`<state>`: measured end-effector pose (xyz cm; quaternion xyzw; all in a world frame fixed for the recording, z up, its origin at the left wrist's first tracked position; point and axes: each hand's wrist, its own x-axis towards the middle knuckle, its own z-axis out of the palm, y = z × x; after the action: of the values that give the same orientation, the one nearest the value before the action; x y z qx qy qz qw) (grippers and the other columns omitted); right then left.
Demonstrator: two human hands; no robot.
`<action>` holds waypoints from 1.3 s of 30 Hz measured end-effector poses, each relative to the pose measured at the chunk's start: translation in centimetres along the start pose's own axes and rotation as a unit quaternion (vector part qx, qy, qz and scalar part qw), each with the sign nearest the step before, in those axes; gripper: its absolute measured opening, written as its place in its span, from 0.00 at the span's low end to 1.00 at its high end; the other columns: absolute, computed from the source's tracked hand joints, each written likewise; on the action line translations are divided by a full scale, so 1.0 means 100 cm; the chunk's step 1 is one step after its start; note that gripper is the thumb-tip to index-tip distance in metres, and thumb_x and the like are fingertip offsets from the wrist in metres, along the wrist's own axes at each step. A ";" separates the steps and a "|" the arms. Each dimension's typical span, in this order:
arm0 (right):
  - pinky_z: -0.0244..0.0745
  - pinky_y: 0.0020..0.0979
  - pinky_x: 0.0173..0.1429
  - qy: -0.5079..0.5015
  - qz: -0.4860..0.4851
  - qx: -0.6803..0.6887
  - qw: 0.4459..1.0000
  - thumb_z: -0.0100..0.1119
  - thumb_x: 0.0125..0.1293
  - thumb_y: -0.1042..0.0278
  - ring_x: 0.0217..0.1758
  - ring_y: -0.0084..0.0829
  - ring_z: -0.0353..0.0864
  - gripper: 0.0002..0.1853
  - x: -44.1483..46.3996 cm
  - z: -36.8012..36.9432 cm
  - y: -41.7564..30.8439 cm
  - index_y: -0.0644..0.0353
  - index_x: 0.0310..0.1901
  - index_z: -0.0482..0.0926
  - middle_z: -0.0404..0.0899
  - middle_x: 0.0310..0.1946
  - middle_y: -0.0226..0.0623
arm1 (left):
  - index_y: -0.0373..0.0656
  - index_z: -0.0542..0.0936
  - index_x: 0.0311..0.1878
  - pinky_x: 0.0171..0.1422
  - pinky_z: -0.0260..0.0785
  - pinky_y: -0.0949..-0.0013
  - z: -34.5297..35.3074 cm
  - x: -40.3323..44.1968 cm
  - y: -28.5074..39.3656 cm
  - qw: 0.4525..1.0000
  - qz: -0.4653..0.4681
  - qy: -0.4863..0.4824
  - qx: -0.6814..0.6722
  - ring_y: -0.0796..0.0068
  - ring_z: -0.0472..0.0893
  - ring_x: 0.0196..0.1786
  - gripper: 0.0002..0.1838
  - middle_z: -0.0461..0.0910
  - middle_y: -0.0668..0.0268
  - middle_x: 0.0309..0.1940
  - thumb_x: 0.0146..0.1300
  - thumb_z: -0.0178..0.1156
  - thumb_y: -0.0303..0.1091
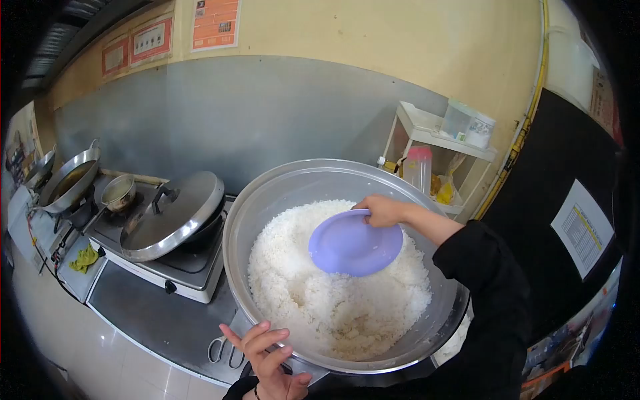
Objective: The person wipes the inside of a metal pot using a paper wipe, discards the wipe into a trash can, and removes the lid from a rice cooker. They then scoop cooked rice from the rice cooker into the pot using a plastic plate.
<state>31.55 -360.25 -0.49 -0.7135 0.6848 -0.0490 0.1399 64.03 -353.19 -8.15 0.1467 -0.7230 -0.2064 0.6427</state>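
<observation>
A wide metal pot (243, 267) holds a large heap of white rice (293, 250), with a hollow in its near part. My right hand (381, 211) grips the upper rim of a purple oval plate (355, 245), whose lower edge touches the rice. The fingers are closed on the plate's rim. Near the pot's front left rim, my left hand (267, 357) is raised with its fingers spread and nothing in them.
Left of the pot, a large metal lid (175, 217) leans on a stove (193, 283). Beyond are a small strainer (119, 192) and a wok (70, 179). Scissors (225, 351) lie in front. A white shelf (433, 127) with containers stands behind right.
</observation>
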 end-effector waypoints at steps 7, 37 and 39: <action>0.69 0.31 0.38 -0.131 0.006 0.071 0.989 0.47 0.38 0.78 0.34 0.34 0.75 0.21 0.041 0.014 -0.003 0.62 0.40 0.75 0.77 0.30 0.43 | 0.48 0.64 0.46 0.62 0.25 0.48 0.002 -0.013 -0.006 0.996 0.003 0.062 0.056 0.60 0.64 0.51 0.22 0.69 0.60 0.39 0.56 0.44 0.53; 0.61 0.25 0.23 -0.378 0.047 0.173 0.908 0.49 0.32 0.75 0.19 0.22 0.66 0.10 0.063 0.103 -0.001 0.67 0.23 0.73 0.70 0.17 0.31 | 0.52 0.64 0.45 0.61 0.23 0.46 -0.002 -0.015 -0.003 0.992 -0.048 0.071 0.089 0.65 0.62 0.52 0.20 0.70 0.64 0.39 0.53 0.48 0.52; 0.61 0.25 0.22 -0.351 0.065 0.197 0.913 0.49 0.31 0.75 0.19 0.21 0.65 0.12 0.049 0.099 -0.002 0.68 0.24 0.72 0.70 0.16 0.32 | 0.52 0.61 0.48 0.60 0.19 0.44 -0.002 -0.018 -0.004 0.991 -0.044 0.068 0.102 0.62 0.61 0.54 0.23 0.69 0.61 0.38 0.53 0.46 0.54</action>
<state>34.64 -363.75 -10.48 -0.5966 0.6131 0.0802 0.5115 64.41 -352.72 -9.88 0.2569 -0.6879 -0.1489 0.6623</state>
